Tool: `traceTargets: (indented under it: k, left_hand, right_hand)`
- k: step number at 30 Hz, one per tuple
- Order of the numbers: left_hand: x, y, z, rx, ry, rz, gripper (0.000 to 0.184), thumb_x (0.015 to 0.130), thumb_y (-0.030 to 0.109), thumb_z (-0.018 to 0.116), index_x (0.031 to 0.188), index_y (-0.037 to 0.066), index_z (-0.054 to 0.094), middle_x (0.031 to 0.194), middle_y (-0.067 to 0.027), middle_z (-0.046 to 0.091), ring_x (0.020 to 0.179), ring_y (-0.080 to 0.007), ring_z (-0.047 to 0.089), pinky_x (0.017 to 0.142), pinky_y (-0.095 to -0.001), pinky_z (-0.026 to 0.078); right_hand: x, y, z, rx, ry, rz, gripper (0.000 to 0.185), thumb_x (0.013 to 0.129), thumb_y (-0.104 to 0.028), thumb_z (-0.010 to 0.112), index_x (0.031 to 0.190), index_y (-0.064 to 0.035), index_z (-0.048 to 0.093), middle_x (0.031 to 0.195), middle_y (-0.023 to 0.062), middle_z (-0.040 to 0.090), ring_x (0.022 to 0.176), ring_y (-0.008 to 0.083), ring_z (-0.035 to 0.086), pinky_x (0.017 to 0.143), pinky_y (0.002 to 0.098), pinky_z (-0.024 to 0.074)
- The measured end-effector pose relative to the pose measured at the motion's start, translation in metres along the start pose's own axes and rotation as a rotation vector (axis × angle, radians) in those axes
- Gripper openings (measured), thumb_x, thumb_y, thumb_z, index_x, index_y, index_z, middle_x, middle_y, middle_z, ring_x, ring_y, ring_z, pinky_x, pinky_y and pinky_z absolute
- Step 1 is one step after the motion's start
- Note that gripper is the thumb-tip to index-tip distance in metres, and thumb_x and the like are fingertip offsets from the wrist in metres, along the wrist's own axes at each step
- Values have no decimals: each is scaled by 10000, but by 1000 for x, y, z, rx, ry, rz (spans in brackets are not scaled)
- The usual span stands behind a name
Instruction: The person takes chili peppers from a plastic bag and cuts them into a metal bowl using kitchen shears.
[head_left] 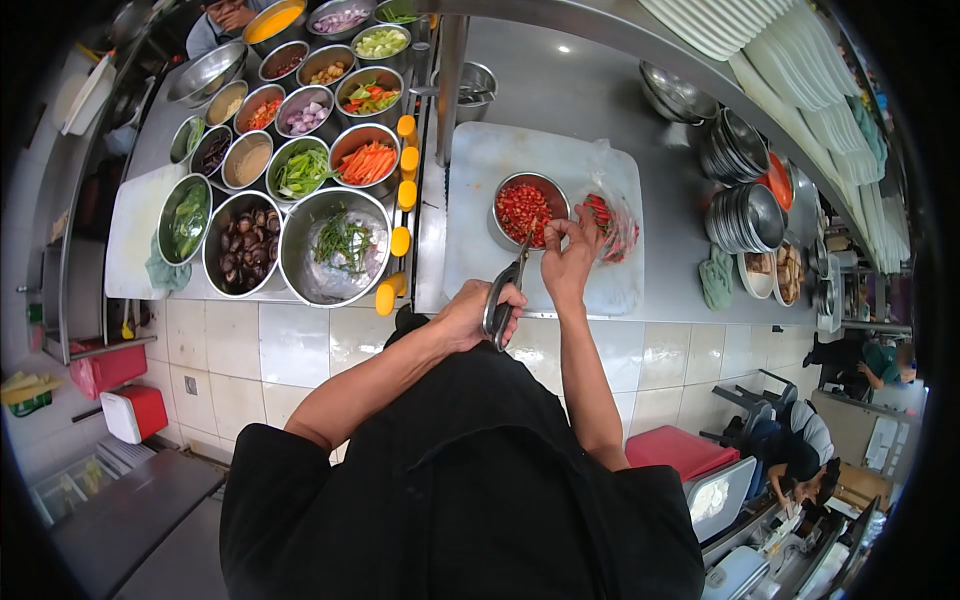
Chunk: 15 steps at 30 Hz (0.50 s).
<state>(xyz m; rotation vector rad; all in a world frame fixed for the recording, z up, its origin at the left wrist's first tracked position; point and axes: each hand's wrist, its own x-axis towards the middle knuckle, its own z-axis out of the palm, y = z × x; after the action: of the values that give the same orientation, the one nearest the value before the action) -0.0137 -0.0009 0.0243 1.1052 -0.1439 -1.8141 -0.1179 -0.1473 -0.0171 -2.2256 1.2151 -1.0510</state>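
Note:
My left hand (483, 313) is closed around the dark handles of a pair of scissors (507, 287). Their blades point up over a metal bowl (494, 232) of cut red chillies (523, 208). Beside the blade tips, at the bowl's right edge, my right hand (568, 262) pinches what looks like a red chilli, mostly hidden by the fingers. Just right of that hand, whole red chillies lie in a clear plastic bag (622, 190). Bowl and bag both rest on a white cutting board (470, 165).
Metal containers of cut vegetables, including carrots (366, 163) and mushrooms (248, 245), crowd the left counter. Yellow-capped bottles (400, 241) line its edge. A metal post (452, 90) stands behind the board. Stacked metal bowls (745, 218) and a green cloth (716, 278) are at right. Other people are farther off.

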Motion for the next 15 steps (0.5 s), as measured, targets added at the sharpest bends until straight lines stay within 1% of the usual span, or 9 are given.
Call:
traceTargets:
  k: [1, 4, 7, 9, 11, 15]
  left_hand:
    - [-1, 1, 1, -8, -5, -14, 302, 804, 297, 609, 796, -4, 591, 645, -115, 587, 536, -218, 597, 509, -326, 522]
    - [-6, 6, 0, -97, -149, -158, 299, 804, 295, 613, 807, -2, 590, 675, -116, 593, 540, -218, 599, 511, -330, 525]
    - [-5, 5, 5, -10, -83, -82, 306, 803, 301, 610, 806, -5, 590, 675, -120, 593, 545, -218, 602, 510, -332, 527]
    - [-3, 3, 3, -9, -54, -36, 285, 793, 276, 630, 792, -6, 592, 645, -110, 586, 529, -207, 597, 499, -329, 525]
    - [1, -1, -4, 23, -16, 14, 266, 788, 255, 642, 787, -6, 593, 636, -101, 584, 518, -201, 592, 492, -327, 521]
    - [-2, -4, -4, -83, -61, 6, 227, 768, 202, 669, 815, -6, 591, 693, -90, 582, 544, -170, 587, 488, -289, 497]
  right_hand:
    - [0, 0, -1, -4, -5, -5, 96, 748, -19, 653, 842, -32, 662, 1264, 173, 501, 1168, 382, 390, 979, 469, 322]
    - [0, 1, -3, -14, -18, -19, 100, 740, -17, 655, 837, -38, 666, 1270, 163, 502, 1169, 381, 390, 978, 469, 327]
    - [1, 1, -5, -40, -42, -42, 107, 734, -17, 658, 837, -45, 669, 1274, 152, 503, 1168, 380, 392, 976, 470, 331]
    - [3, 2, -9, -76, -75, -66, 116, 730, -15, 660, 840, -50, 671, 1276, 144, 504, 1167, 378, 395, 973, 472, 335]
    - [5, 1, -12, -87, -61, -80, 97, 742, -32, 658, 837, -47, 669, 1269, 150, 507, 1165, 377, 400, 966, 472, 341]
    - [17, -19, -15, -65, -45, -91, 76, 784, -87, 647, 835, -33, 660, 1244, 170, 524, 1154, 381, 419, 959, 474, 347]
